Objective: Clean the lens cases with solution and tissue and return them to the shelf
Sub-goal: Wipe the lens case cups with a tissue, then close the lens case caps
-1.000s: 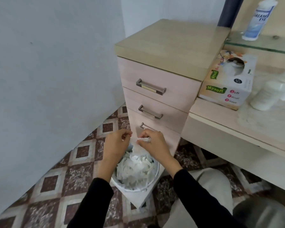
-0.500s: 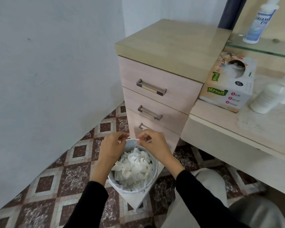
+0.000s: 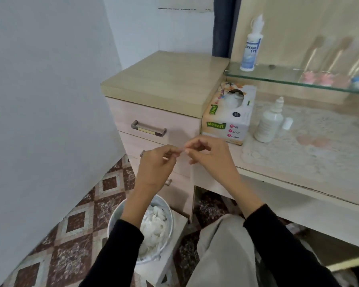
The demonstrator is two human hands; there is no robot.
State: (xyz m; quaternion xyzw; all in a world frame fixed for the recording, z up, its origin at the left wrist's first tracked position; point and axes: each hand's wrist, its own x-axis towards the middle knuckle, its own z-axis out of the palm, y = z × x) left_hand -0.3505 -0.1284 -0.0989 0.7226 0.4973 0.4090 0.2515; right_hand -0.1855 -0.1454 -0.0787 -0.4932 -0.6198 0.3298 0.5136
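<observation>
Before the drawer unit (image 3: 153, 112), left hand (image 3: 155, 162) and right hand (image 3: 209, 158) meet fingertip to fingertip, fingers curled; can't tell if they pinch anything. Wall (image 3: 39, 100) close on the left, counter (image 3: 298, 162) edge on the right, bin (image 3: 170, 216) of used tissue below. One tissue box (image 3: 226, 121). Two bottles: shelf bottle (image 3: 251, 48), counter bottle (image 3: 268, 123). Lens cases (image 3: 319, 78) on the glass shelf (image 3: 278, 76), blurred pink and blue, count unclear.

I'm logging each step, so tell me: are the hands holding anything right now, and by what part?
It cannot be told. The left hand and right hand meet at pinched fingertips. Anything between them is too small and blurred to make out.
</observation>
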